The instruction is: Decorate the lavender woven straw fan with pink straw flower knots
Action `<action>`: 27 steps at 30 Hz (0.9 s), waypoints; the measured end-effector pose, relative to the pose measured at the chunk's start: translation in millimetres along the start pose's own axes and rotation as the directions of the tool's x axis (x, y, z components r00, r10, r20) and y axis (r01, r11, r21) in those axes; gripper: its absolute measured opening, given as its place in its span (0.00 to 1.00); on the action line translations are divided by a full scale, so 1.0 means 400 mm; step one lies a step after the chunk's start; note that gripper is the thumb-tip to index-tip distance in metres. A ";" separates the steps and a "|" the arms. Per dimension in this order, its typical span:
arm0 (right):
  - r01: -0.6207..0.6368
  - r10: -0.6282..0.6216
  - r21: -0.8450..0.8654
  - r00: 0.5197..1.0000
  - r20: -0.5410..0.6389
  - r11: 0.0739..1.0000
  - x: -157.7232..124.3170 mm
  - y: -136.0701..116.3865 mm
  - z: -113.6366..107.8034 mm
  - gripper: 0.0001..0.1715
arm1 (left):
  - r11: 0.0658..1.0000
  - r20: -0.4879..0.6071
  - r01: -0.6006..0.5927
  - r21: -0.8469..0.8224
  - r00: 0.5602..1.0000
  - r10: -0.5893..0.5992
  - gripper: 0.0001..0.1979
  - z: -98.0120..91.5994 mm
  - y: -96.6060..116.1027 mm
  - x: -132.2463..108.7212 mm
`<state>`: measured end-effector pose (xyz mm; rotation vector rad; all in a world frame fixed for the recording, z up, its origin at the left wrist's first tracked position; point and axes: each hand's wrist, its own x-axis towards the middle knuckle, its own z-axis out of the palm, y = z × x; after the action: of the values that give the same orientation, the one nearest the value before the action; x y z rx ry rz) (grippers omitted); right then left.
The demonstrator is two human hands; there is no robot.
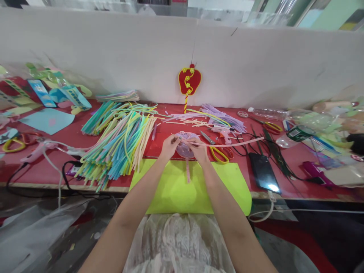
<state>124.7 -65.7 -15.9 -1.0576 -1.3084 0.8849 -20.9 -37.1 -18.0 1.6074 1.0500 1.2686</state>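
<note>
A round lilac fan-shaped piece [185,151] with a narrow pinkish handle pointing toward me lies between my hands. My left hand [169,148] is closed at its left edge, fingertips pinched over the upper face. From the right, my right hand [199,149] pinches a long pink pipe cleaner [236,144], whose free end sticks far out to the right. Fingers hide the strip's other end and part of the round piece. Beneath my forearms spreads a lime-green sheet [182,201] at the table's front edge. Yellow-handled scissors [218,154] rest just right of my right hand.
A big heap of multicoloured pipe cleaners [113,148] lies left, lilac ones [224,115] behind right. A red fan-shaped ornament [189,81] stands against the white partition [127,57]. Glue guns [223,132] [38,151], a phone [263,172], cables and plastic bottles [298,134] lie around.
</note>
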 end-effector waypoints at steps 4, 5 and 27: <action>-0.051 0.049 -0.033 0.998 -0.038 0.998 0.005 0.005 -0.004 0.15 | 1.000 0.039 0.014 0.027 0.999 -0.016 0.13 0.000 0.002 0.000; -0.057 0.055 -0.042 0.997 -0.049 0.998 0.007 0.008 -0.006 0.15 | 0.999 0.054 0.014 0.034 0.998 -0.016 0.14 0.000 0.005 0.000; -0.079 0.070 -0.068 0.989 -0.127 0.995 0.007 0.012 -0.014 0.18 | 1.000 0.044 -0.015 0.018 0.999 0.014 0.15 0.009 -0.007 0.001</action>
<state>130.8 -62.2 -19.5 -1.2067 -1.2111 0.8183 -17.8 -36.3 -21.1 1.6522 1.0275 1.2310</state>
